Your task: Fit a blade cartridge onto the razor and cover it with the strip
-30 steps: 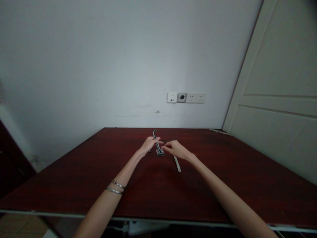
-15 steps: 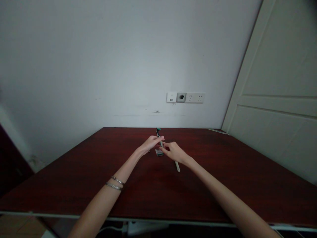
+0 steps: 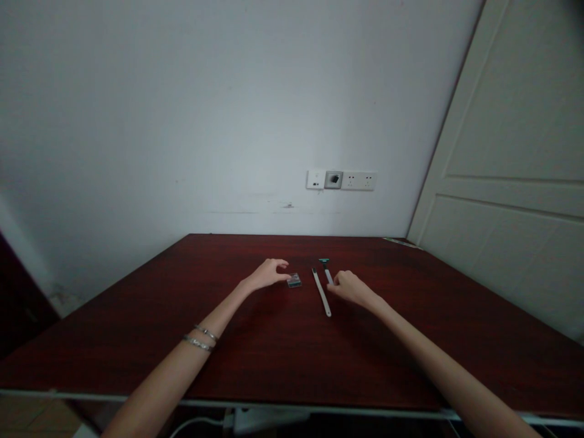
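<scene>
My right hand [image 3: 350,287] is closed round the handle of a razor [image 3: 328,276], low over or at the tabletop. The razor's green-edged head points toward the wall. Left of it lies a long pale slim handle [image 3: 322,293] with a dark far end and a small hole at its near end; I cannot tell its kind. A small clear flat case [image 3: 294,280] with something dark inside lies further left. My left hand [image 3: 269,274] is beside this case, thumb and fingers apart, holding nothing. Its thumb tip is at the case's edge; whether they touch is unclear.
The dark red-brown table [image 3: 255,359] reaches back to a white wall [image 3: 182,121]. Sockets [image 3: 341,180] are set in the wall above it. A pale panelled door [image 3: 511,158] stands at the right. A white cable [image 3: 196,421] hangs under the near edge.
The razor has moved right and down from between both hands to beside the pale handle, in my right hand. My left hand has let go of it and moved left toward the case.
</scene>
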Motion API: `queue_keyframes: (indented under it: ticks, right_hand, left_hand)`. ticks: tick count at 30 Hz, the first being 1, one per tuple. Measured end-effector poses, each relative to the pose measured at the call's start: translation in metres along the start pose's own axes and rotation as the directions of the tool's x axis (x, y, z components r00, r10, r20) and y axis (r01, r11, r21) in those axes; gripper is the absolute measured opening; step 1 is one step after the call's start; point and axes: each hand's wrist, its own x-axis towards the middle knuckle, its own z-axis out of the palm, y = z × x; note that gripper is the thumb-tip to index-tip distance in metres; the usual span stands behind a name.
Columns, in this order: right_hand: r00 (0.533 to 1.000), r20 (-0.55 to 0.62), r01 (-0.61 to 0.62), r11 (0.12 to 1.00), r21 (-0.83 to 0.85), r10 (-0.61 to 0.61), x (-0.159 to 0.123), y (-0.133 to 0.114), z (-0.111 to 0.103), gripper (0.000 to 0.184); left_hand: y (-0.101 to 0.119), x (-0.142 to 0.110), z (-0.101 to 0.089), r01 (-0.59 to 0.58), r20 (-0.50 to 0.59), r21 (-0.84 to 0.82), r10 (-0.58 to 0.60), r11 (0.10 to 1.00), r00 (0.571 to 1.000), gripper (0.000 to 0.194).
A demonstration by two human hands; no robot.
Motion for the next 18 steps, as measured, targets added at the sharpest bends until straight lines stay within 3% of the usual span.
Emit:
queue_keyframes:
  ticks: [4, 12, 18]
  right_hand:
    - [1.000, 0.021, -0.019, 1.000, -0.007, 0.019, -0.004, 0.005, 0.008, 0.029]
    - [0.997, 0.066, -0.040, 0.999, -0.037, 0.042, -0.003, 0.004, 0.014, 0.030]
    - [0.994, 0.074, -0.076, 0.996, -0.057, 0.080, -0.004, 0.003, 0.013, 0.033]
  left_hand:
    - [-0.007, -0.004, 0.007, -0.023, 0.026, 0.144, 0.019, 0.989, 0.999, 0.062]
    - [-0.007, -0.005, 0.016, 0.027, 0.056, 0.169, -0.037, 0.985, 0.998, 0.072]
    - [-0.003, -0.005, 0.018, 0.010, 0.092, 0.234, -0.033, 0.972, 0.995, 0.064]
